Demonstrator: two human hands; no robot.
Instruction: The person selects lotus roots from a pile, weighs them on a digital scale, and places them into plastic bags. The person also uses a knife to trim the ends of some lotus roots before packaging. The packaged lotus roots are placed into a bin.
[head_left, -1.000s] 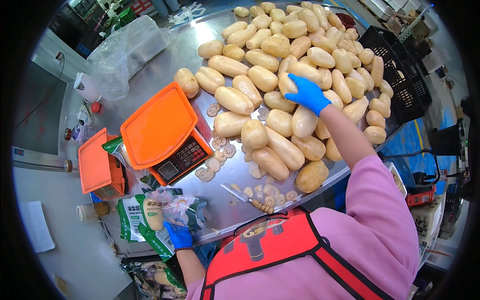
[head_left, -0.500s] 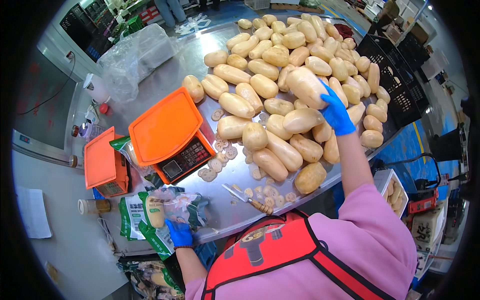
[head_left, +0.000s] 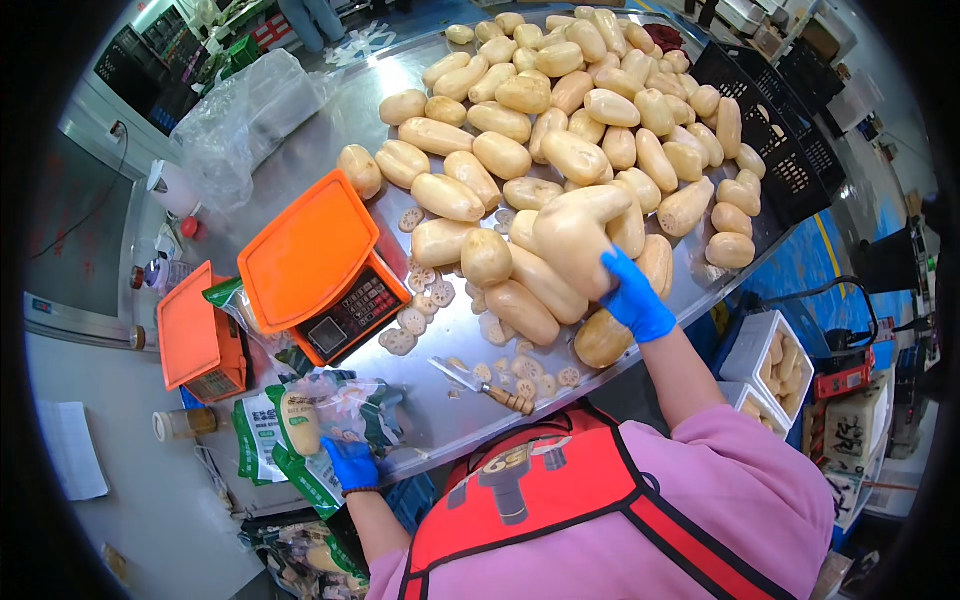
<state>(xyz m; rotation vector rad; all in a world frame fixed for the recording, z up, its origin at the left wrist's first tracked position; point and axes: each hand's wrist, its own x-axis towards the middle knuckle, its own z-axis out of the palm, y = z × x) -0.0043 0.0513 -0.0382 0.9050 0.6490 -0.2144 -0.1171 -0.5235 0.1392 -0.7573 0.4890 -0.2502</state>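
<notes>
- Nearest, the left hand [head_left: 351,462], blue-gloved, is closed on the mouth of a clear bag [head_left: 335,415] with green printed panels; a pale root piece shows inside it, at the table's near edge.
- More green-and-white packs [head_left: 262,440] lie flat just left of that bag.
- A knife [head_left: 485,385] rests on the steel table [head_left: 345,110], among cut lotus slices [head_left: 412,322].
- The right hand [head_left: 634,297], also gloved, curls its fingers around the lower end of a large lotus root [head_left: 578,237], lifted over the heap.
- The root looks heavy, stiff and smooth, likely slick under a glove; a grip round its thick middle would hold best.
- An orange scale [head_left: 322,262] sits left of the heap, a second orange scale [head_left: 198,335] beyond it.
- Farther off, the pile of roots [head_left: 590,110] fills the table, with black crates [head_left: 770,130] to its right.
</notes>
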